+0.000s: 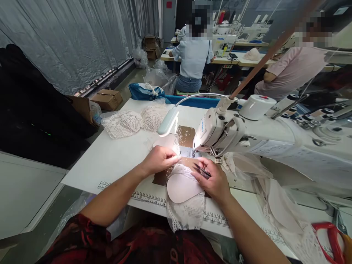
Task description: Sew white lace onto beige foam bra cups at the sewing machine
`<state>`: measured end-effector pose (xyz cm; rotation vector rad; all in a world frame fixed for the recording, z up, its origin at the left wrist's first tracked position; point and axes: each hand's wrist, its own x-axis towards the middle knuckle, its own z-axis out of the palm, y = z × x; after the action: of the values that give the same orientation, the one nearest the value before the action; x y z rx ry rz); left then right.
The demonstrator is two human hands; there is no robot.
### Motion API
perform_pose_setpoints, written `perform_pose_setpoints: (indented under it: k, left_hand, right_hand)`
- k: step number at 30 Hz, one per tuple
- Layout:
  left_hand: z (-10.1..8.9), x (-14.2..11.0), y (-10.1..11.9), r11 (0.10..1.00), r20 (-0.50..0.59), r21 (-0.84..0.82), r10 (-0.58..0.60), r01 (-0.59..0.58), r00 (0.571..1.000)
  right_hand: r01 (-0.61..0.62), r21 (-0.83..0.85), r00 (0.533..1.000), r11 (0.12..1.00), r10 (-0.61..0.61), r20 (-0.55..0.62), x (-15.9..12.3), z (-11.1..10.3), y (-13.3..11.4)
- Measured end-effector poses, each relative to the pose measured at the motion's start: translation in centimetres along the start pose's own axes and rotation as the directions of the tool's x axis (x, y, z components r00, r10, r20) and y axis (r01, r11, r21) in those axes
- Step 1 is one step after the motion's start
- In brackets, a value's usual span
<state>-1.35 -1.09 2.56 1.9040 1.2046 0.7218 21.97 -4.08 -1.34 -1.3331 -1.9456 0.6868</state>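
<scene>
A pale bra cup with lace trim [183,187] lies at the table's front, its lace hanging over the edge. At its upper edge my left hand [161,160] is closed, thumb and forefinger pinching the lace near a second pale cup [165,142]. In my right hand [216,179] is a pair of dark thread snips [202,171], with the points toward the left. The fingers of that hand also rest beside the cup's right edge. Just beyond both hands is the head of a white sewing machine [210,128]; its needle is hard to make out.
A lit lamp [168,121] hangs over the sewing spot. Lace cups [122,124] lie at the table's [110,161] back left. More lace pieces [283,201] and red-handled scissors [327,234] are at right. Two people sit ahead; cardboard boxes [107,99] stand on the floor.
</scene>
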Motion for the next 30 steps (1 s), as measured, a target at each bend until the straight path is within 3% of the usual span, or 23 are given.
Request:
perform_pose_setpoints:
  k: [2, 4, 6, 8, 13, 17, 19, 21, 25, 30]
  left_hand:
    - [-1.0, 1.0, -0.2, 0.993, -0.118, 0.118, 0.029, -0.015, 0.993]
    - [-1.7, 2.7, -0.9, 0.972, -0.155, 0.233, -0.008, 0.044, 0.988]
    - [-2.0, 4.3, -1.9, 0.941, -0.107, 0.305, -0.119, 0.147, 0.987]
    - [-2.1, 5.4, -2.8, 0.927, -0.074, 0.308, -0.2, 0.213, 0.977]
    - [-1.8, 4.5, -3.7, 0.952, 0.075, 0.157, -0.275, 0.261, 0.958]
    - [-1.7, 2.5, -3.5, 0.972, 0.206, -0.03, -0.222, 0.233, 0.953]
    - [-1.7, 2.0, -3.4, 0.966, 0.237, -0.144, -0.177, 0.214, 0.955]
    - [-1.7, 1.8, -3.5, 0.943, 0.249, -0.263, -0.138, 0.204, 0.959]
    - [-1.6, 1.7, -4.0, 0.92, 0.252, -0.342, -0.105, 0.19, 0.962]
    - [-1.4, 1.8, -3.8, 0.991, 0.147, -0.131, 0.012, 0.007, 0.989]
  right_hand:
    - [0.21, -0.133, 0.976, 0.969, -0.2, 0.081, -0.3, 0.2, -0.5]
    - [0.393, -0.177, 0.904, 0.902, -0.343, 0.254, -0.5, 0.6, -1.2]
    - [0.492, -0.173, 0.821, 0.853, -0.388, 0.418, -0.5, 1.1, -1.7]
    - [0.507, -0.168, 0.784, 0.846, -0.371, 0.497, -0.5, 1.1, -1.9]
    - [0.286, -0.253, 0.851, 0.924, -0.124, 0.51, -0.2, -1.2, -1.4]
    - [-0.004, -0.02, 0.889, 1.0, 0.012, 0.458, 0.6, -2.8, -1.6]
    - [-0.171, 0.104, 0.92, 0.98, 0.121, 0.372, 1.3, -2.6, -1.9]
    - [-0.273, 0.185, 0.92, 0.944, 0.2, 0.338, 2.1, -1.9, -2.2]
    - [-0.301, 0.287, 0.906, 0.909, 0.179, 0.384, 3.1, 0.3, -2.1]
    - [-0.272, 0.262, 0.917, 0.926, 0.167, 0.362, 3.0, 1.3, -1.7]
